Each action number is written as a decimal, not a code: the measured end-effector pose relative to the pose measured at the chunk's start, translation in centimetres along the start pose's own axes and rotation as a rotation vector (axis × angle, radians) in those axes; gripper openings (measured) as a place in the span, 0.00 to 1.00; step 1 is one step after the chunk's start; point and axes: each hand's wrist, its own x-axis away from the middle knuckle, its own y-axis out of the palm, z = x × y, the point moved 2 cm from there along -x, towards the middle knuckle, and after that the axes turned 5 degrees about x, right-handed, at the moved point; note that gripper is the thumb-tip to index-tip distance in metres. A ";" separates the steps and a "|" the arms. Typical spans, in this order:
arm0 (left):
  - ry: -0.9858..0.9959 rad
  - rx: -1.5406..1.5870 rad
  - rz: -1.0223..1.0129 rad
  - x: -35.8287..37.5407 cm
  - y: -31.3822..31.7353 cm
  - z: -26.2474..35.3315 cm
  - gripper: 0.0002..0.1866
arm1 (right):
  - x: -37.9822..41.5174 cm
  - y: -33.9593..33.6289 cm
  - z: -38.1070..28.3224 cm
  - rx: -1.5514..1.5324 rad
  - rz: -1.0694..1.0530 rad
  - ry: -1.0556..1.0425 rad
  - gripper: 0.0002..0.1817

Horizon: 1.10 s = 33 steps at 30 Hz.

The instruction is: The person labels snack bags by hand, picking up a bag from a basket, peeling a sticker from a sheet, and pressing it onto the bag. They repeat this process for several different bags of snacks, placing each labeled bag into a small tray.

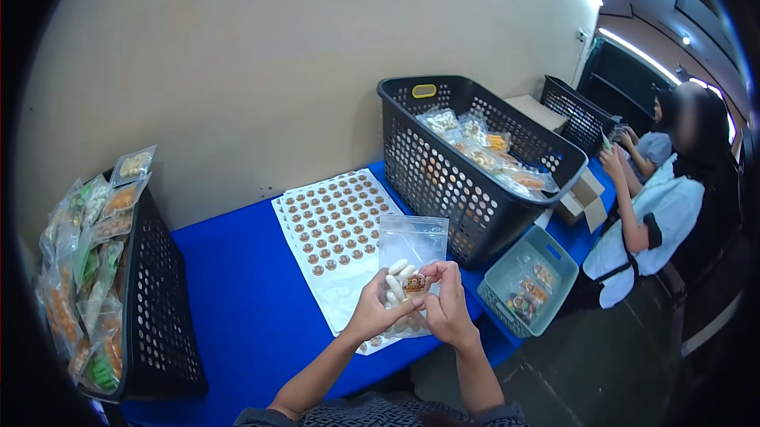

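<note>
A clear zip bag point(413, 239) with white oblong pieces inside is held over the front edge of the table. My left hand point(375, 310) grips the bag's lower left side, thumb across its front. At the bag's right side, the fingers of my right hand point(448, 306) are pinched at a round brown sticker point(415, 284) that lies against the bag's front. Beneath the bag, sheets of round brown stickers point(332, 221) rest on the blue tablecloth point(229, 269).
A black basket point(166, 324) full of packed bags stands at left. Another large black basket point(431, 174) with bags is behind at right. Beside it sits a greenish bin point(495, 277) with a few bags. Two people are at the right, near cardboard boxes point(582, 201) and a farther black basket point(574, 114).
</note>
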 end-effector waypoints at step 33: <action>0.366 -0.430 -0.547 7.9 26.2 -3.1 0.31 | 22.6 -20.3 2.9 -0.505 0.373 0.482 0.22</action>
